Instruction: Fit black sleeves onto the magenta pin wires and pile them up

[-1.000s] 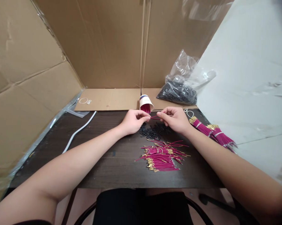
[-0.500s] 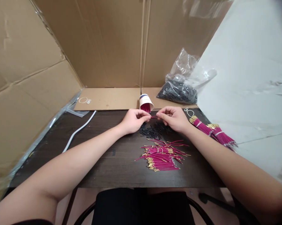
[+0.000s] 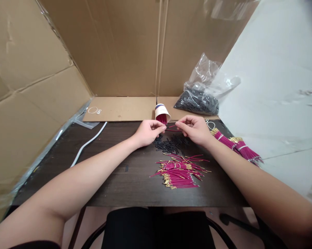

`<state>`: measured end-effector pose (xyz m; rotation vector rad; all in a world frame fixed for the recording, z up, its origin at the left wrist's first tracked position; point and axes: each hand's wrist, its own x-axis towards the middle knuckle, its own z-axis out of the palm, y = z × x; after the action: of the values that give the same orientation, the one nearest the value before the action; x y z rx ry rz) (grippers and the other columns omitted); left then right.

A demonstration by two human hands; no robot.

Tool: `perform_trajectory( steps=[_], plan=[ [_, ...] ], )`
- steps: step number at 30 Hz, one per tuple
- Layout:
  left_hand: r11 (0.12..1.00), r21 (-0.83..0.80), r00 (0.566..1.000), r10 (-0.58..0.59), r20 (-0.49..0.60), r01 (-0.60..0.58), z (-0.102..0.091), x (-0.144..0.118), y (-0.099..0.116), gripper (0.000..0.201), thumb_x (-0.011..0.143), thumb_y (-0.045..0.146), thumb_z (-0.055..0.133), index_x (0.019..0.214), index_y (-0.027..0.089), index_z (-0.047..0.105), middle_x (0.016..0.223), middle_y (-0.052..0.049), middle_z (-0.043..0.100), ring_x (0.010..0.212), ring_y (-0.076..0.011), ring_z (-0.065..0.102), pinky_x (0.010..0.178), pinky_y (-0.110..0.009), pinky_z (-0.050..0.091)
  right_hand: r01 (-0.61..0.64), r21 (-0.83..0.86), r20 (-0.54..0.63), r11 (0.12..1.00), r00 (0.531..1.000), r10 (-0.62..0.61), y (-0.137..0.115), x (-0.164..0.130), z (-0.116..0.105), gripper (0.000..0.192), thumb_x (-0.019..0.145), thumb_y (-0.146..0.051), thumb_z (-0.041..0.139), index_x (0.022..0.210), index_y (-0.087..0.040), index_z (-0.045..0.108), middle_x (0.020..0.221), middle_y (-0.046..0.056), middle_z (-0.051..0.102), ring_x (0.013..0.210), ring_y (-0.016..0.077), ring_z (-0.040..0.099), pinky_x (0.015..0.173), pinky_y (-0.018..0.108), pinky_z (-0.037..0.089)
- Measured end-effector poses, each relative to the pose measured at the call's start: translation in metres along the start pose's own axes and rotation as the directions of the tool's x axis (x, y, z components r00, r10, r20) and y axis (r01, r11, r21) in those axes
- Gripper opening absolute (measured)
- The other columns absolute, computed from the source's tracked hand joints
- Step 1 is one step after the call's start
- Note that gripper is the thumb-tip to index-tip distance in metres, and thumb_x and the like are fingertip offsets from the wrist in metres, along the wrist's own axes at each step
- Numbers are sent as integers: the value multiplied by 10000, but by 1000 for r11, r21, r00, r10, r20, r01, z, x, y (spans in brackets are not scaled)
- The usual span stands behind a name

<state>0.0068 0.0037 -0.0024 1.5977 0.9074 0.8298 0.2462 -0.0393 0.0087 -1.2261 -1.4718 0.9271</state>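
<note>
Both the left hand [image 3: 147, 133] and the right hand [image 3: 194, 129] pinch a thin magenta wire [image 3: 173, 128] with fingers together; light, limp, best gripped near its ends.

1. The left hand [image 3: 147, 132] and the right hand [image 3: 194, 129] meet over the far part of the dark table [image 3: 114, 173], fingertips pinched on one thin magenta wire [image 3: 173, 127] stretched between them.
2. Just below the hands lies a scatter of short black tubes [image 3: 171, 144].
3. Nearer the person sits a loose pile of magenta wires [image 3: 180, 171] with gold tips.
4. A paper cup [image 3: 161, 113], tipped over, holds more magenta wires just behind the hands.
5. To the right lie tied bundles [image 3: 236, 147] of the same wires.
6. A clear plastic bag [image 3: 200, 97] of black pieces rests on cardboard [image 3: 119, 109] behind.
7. A white strip [image 3: 87, 145] lies at the left.
</note>
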Motion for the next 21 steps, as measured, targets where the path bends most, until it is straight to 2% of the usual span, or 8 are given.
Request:
perform_trajectory(
  steps=[7, 10, 12, 16, 21],
  plan=[
    [1000, 8, 1000, -12, 5, 12, -1, 0, 1, 162, 965, 281, 790, 942, 120, 797, 815, -91, 761, 645, -132, 584, 670, -317, 506, 19, -47, 17, 999, 1000, -18, -1, -1, -2, 380, 884, -527, 865, 904, -162, 761, 780, 87, 753, 524, 120, 552, 508, 297, 437],
    [1000, 2, 1000, -11, 11, 11, -2, 1, 1, 174, 956, 290, 796, 925, 119, 787, 825, -95, 759, 621, -122, 571, 643, -308, 493, 19, -42, 16, 999, 1000, -18, -1, -1, -2, 382, 884, -530, 865, 901, -165, 756, 780, 81, 757, 519, 114, 552, 501, 289, 435],
    [999, -25, 1000, -20, 6, 20, -3, 1, 2, 193, 959, 309, 792, 963, 116, 789, 828, -93, 754, 597, -114, 559, 590, -288, 459, 16, -28, 12, 999, 1000, -16, 0, -1, -1, 400, 875, -547, 871, 896, -166, 752, 774, 75, 756, 515, 109, 551, 496, 282, 433],
    [999, -51, 1000, -13, 14, 13, -2, 0, 4, 285, 950, 362, 813, 1076, 107, 815, 703, -41, 680, 573, -117, 537, 561, -276, 418, 6, 10, 19, 1000, 1000, -6, 0, -2, 3, 425, 858, -575, 883, 897, -168, 766, 777, 71, 763, 505, 101, 540, 490, 276, 433],
    [998, 2, 997, 65, 50, -65, 0, -3, 4, 294, 899, 405, 849, 979, 123, 848, 899, -102, 802, 642, -119, 559, 622, -299, 445, -21, 64, 59, 998, 998, 17, -3, -5, 9, 432, 841, -584, 904, 895, -170, 792, 796, 74, 777, 502, 97, 533, 477, 271, 410]
  ],
)
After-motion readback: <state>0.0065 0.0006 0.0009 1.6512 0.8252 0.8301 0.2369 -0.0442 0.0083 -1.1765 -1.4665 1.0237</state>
